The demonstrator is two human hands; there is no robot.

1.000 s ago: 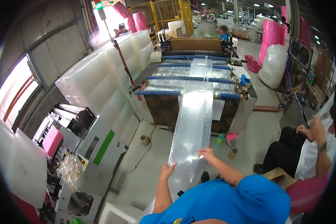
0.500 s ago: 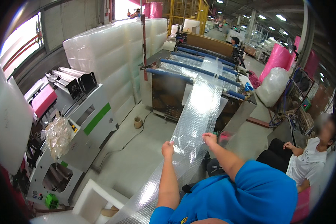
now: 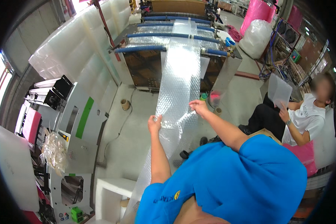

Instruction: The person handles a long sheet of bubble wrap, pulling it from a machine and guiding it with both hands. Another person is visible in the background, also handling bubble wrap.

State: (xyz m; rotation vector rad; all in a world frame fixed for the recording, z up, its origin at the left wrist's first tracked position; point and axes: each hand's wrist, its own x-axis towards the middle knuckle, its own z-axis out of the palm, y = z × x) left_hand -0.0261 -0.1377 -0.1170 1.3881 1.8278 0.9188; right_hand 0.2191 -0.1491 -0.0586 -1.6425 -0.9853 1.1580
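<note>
A long strip of clear bubble wrap [image 3: 179,84] runs down from the blue rollers of a machine [image 3: 145,49] toward me and passes to the left of my body. My left hand [image 3: 155,123] is closed on its left edge, thumb on top. At the right edge, my right hand [image 3: 199,107] pinches the film, which creases near the fingertips. Between both hands the strip looks pulled fairly flat, with bright glare higher up. Its lower end is hidden behind my left arm and the picture's lower edge.
A person sits at right holding a pale sheet [image 3: 280,90]. A grey machine with a green stripe [image 3: 84,117] stands at left, near a cardboard core [image 3: 125,104] and a cable [image 3: 117,140] on the floor. White foam [image 3: 114,183] lies low left; wrapped stacks [image 3: 80,52] stand behind.
My view has tilted down and turned slightly right. Both hands still hold about the same stretch of film. My right hand now meets its edge, and the seated person has raised a sheet.
</note>
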